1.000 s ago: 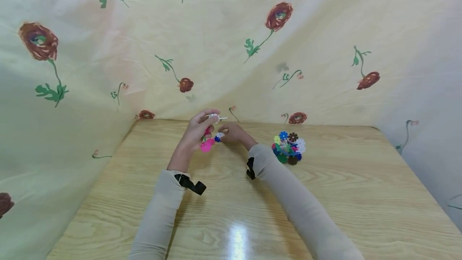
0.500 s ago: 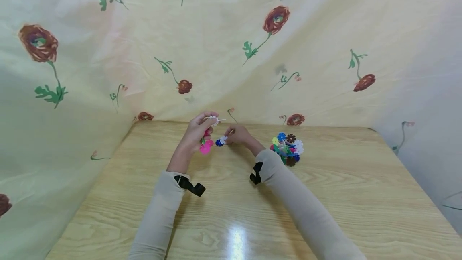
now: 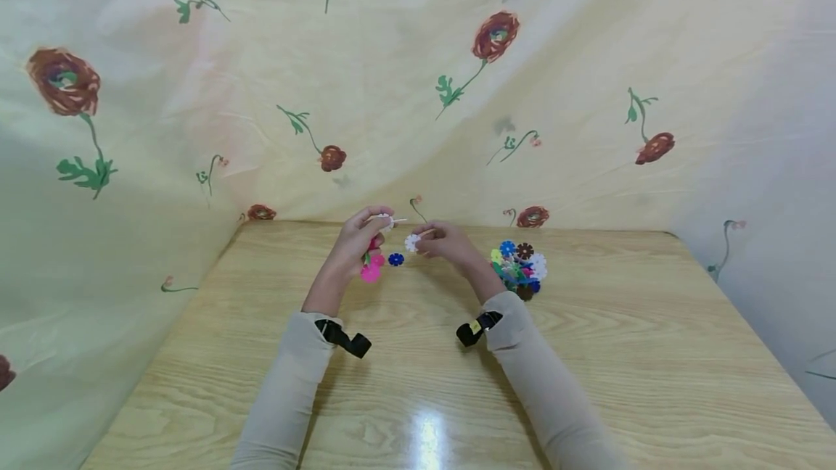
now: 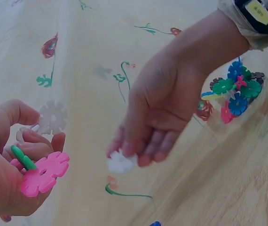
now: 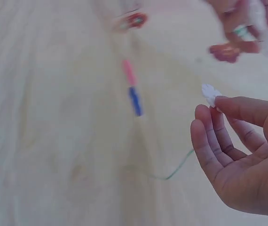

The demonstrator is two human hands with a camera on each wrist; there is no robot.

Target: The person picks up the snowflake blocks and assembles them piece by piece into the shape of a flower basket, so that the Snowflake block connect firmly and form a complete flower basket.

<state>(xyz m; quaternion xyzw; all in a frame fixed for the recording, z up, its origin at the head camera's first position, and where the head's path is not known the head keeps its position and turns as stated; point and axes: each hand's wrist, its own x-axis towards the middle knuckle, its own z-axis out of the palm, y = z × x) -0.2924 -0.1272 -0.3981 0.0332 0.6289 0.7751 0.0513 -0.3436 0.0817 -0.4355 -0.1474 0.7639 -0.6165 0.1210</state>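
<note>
My left hand point(image 3: 353, 246) pinches a white notched flower disc point(image 4: 53, 117) between thumb and fingers. A pink flower disc point(image 4: 45, 173), with a green disc point(image 4: 23, 157) set edge-on against it, is held lower in the same hand. To its right, my right hand point(image 3: 451, 246) pinches another white flower disc point(image 5: 211, 94) at the fingertips, apart from the left hand's pieces. A dark blue disc point(image 3: 395, 259) lies on the table between the hands. In the right wrist view this blue disc point(image 5: 135, 101) lines up with a pink disc point(image 5: 129, 72).
A cluster of flower discs in several colours point(image 3: 519, 270) sits on the wooden table point(image 3: 588, 354), right of my right hand. Behind the table's far edge hangs a flower-printed cloth point(image 3: 392, 93). Black straps point(image 3: 342, 338) circle both sleeves.
My right hand has drawn away from the blue disc toward the right, with a white disc in its fingertips. The left hand stays nearly in place with its pieces.
</note>
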